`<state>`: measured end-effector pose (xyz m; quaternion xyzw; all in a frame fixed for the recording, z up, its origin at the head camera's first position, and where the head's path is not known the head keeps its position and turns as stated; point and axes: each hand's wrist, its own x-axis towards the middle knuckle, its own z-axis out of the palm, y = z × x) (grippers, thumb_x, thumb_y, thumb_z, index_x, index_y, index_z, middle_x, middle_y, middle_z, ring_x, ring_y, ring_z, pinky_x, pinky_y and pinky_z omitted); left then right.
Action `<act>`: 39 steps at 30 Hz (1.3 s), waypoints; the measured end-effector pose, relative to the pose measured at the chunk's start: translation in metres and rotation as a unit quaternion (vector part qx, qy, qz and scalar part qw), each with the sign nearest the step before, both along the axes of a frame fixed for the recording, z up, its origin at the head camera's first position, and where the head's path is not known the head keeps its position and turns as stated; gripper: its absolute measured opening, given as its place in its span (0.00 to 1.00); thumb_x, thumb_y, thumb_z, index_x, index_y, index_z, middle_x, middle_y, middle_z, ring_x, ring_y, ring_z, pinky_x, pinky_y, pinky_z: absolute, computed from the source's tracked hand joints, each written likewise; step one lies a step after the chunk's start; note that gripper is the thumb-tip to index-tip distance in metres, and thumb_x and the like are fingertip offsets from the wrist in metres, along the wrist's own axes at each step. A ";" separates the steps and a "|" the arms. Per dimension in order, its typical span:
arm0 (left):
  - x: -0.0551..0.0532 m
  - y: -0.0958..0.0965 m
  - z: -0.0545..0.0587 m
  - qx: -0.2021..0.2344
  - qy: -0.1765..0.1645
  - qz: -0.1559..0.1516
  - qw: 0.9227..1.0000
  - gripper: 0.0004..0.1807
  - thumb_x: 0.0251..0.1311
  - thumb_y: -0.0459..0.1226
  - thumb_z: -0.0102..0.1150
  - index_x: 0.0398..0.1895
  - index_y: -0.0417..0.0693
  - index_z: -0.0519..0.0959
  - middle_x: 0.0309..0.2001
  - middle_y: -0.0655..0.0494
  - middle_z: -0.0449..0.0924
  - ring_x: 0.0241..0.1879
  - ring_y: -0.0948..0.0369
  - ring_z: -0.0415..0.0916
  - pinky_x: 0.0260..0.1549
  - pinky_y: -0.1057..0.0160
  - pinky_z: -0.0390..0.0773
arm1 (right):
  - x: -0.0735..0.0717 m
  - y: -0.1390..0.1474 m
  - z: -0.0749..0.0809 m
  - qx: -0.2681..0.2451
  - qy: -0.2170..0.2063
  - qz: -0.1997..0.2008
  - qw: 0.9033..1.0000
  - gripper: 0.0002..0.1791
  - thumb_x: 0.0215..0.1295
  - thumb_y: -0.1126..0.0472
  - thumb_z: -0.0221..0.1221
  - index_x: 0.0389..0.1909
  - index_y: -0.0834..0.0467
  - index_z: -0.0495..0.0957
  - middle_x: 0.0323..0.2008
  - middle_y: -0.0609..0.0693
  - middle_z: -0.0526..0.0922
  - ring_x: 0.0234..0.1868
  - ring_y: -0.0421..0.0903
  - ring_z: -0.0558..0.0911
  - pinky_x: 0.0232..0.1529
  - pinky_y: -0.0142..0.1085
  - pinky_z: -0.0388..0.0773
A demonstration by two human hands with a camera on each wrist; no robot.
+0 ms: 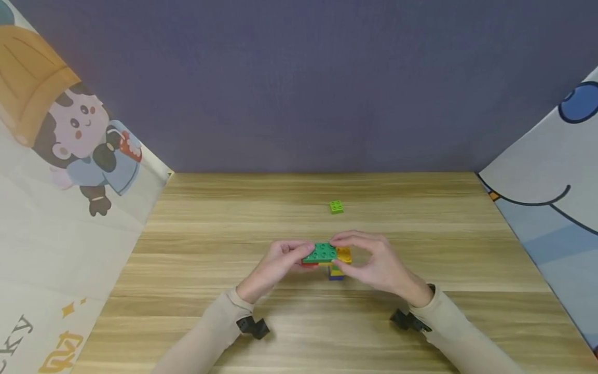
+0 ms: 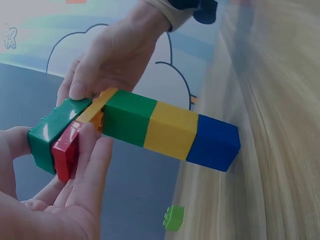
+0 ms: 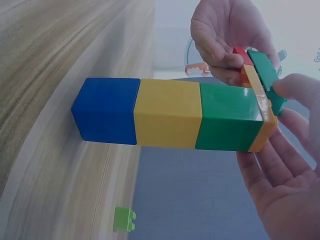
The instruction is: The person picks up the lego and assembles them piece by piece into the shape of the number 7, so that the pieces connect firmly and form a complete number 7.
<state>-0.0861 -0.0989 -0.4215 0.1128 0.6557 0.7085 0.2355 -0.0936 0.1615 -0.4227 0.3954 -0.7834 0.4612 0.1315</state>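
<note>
A tower of toy bricks stands upright on the table, with a blue block [image 2: 214, 143] at the bottom, then a yellow block [image 2: 171, 131] and a green block [image 2: 129, 116]. Across its top lies a flat orange brick [image 1: 344, 254], reaching out to the left. A long green brick [image 1: 321, 252] sits over it, and a red brick [image 2: 66, 149] shows beneath the green one's left part. My left hand [image 1: 279, 262] pinches the green and red bricks at that end, thumb uppermost. With thumb and fingers, my right hand [image 1: 374, 259] holds the green brick's right end, near the orange brick.
A small lime-green brick [image 1: 336, 206] lies on the wooden table [image 1: 224, 208] beyond the tower. A dark blue-grey panel [image 1: 299, 93] rises at the table's back edge. Printed panels with cartoon figures flank both sides.
</note>
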 end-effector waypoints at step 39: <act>-0.003 0.003 0.012 -0.033 -0.043 -0.017 0.998 0.22 0.76 0.37 0.59 0.61 0.25 0.80 0.61 0.34 0.85 0.43 0.65 0.88 0.52 0.60 0.89 | 0.004 -0.003 -0.006 0.012 -0.006 0.007 1.000 0.22 0.50 0.72 0.80 0.47 0.59 0.86 0.46 0.55 0.93 0.45 0.52 0.93 0.49 0.34 0.89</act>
